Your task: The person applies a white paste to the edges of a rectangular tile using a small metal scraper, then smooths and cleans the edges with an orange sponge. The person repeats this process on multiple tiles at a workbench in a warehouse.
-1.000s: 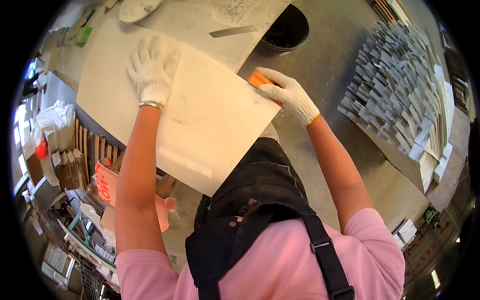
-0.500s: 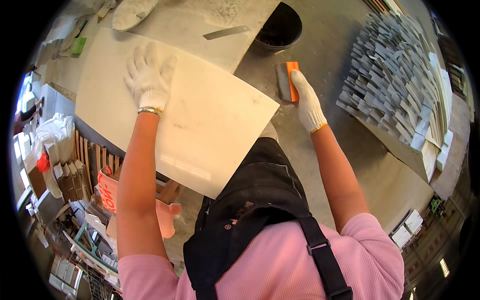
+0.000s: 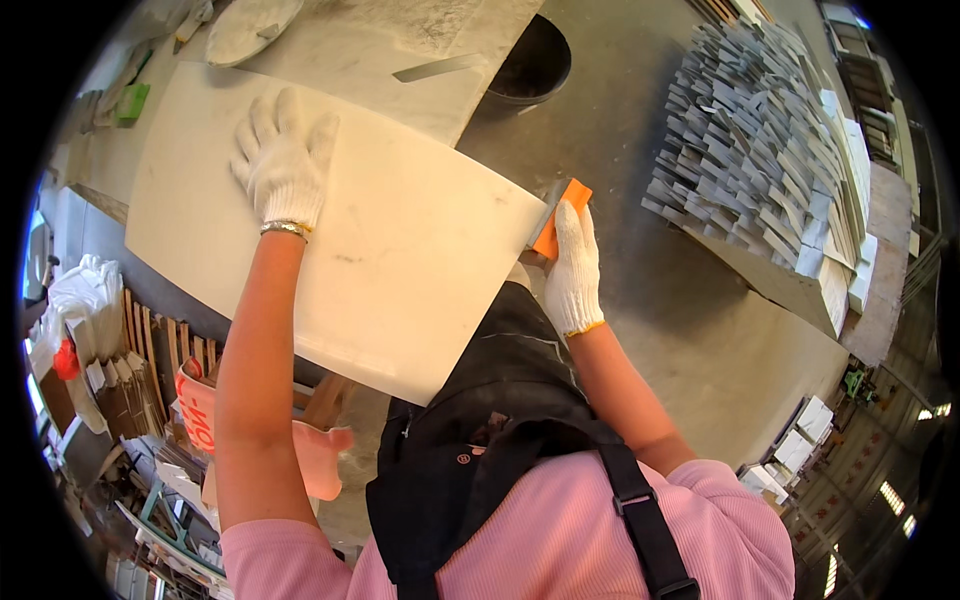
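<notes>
— White tile (image 3: 400, 250): where is it?
— Flat on the bench (image 3: 440, 50), left of the black bucket (image 3: 530, 65). The left hand (image 3: 280, 160) lies on it, fingers spread.
— The other grip?
— The right hand (image 3: 572, 270) is closed round an orange scraper (image 3: 560, 215) at the tile's right edge.

A grey concrete floor (image 3: 700, 330) is lying below, stacked grey stone pieces (image 3: 760, 150) are sitting right, and a black round bucket (image 3: 535, 65) is standing near them.
</notes>
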Available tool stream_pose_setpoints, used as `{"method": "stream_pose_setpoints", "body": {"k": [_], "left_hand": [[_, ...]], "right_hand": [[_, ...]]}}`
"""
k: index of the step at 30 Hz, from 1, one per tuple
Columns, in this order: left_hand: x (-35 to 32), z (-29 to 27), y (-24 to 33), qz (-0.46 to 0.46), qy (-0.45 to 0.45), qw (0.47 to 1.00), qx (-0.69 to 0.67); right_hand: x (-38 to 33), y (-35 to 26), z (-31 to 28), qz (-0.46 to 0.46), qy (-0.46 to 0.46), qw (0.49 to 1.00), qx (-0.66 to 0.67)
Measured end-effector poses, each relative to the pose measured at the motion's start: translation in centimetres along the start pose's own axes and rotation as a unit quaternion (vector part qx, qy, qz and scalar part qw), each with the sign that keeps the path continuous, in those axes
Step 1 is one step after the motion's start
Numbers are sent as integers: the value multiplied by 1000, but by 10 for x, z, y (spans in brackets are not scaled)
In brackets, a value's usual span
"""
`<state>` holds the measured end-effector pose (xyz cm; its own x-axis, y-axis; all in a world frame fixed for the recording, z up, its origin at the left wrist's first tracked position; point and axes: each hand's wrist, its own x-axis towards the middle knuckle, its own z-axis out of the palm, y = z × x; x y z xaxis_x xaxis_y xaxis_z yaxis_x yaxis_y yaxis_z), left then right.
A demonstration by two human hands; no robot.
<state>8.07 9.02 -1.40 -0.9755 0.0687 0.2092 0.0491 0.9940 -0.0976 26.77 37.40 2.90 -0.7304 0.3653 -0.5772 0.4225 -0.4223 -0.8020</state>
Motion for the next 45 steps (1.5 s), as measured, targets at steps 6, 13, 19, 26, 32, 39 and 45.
{"method": "stream_pose_setpoints", "body": {"k": [6,13,19,26,32,39,45], "left_hand": [[0,-3,-2,10,-2,1000,-3],[1,-5,2,-3,1,1000,11],[1,-2,2,1,3,1000,12],[2,-3,4,-1,-2,1000,24],[0,-1,2,1,36,999,-23],[-1,1,0,8,44,999,-24],[1,-2,3,6,35,999,-6]], "right_hand": [[-16,1,4,-46,23,997,-57],[-1,2,17,-49,73,994,-68],[-22,0,18,-93,83,988,-91],[-1,2,14,-16,88,995,46],[-9,4,11,-33,64,997,1],[-7,11,10,-63,57,996,-30],[3,-1,19,14,101,995,-22]]}}
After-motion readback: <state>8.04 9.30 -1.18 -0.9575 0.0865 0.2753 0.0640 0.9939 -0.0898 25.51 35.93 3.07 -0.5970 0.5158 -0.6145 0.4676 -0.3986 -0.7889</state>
